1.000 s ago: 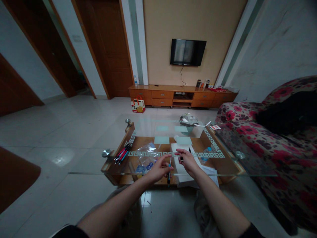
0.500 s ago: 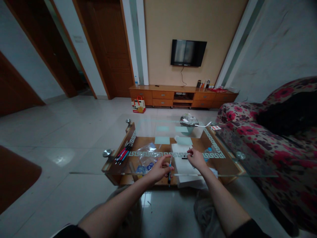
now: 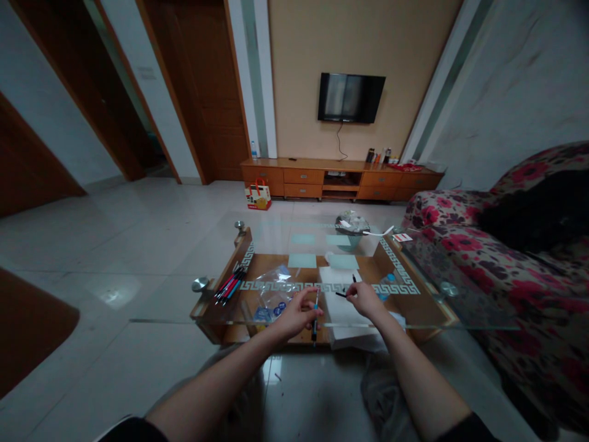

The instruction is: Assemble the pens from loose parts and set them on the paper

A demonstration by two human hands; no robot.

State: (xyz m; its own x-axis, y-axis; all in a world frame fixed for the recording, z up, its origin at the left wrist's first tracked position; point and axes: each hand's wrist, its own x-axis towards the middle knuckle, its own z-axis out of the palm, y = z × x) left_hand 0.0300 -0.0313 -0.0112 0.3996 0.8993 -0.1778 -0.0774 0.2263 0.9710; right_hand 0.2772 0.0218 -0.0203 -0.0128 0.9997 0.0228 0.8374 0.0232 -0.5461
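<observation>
My left hand is closed around a pen with a dark barrel and a blue band. A thin pale tip of it points up and away past my fingers. To the right, the fingers of my right hand pinch one end of a small black pen part, slightly tilted over the glass tabletop. Another short dark piece shows just beyond those fingers; whether they touch it I cannot tell. On the left of the glass lies a bunch of pens, several of them with red, blue and black barrels.
The glass coffee table has a clear front edge before my knees. A clear plastic bag, a white box and a blue-capped bottle show around my hands. Beyond stands a waste bin; a floral sofa is right.
My right fingers have come down onto the small black pen part, which has tilted a little. The short dark piece beyond them shows more plainly. My left hand with the pen has barely moved.
</observation>
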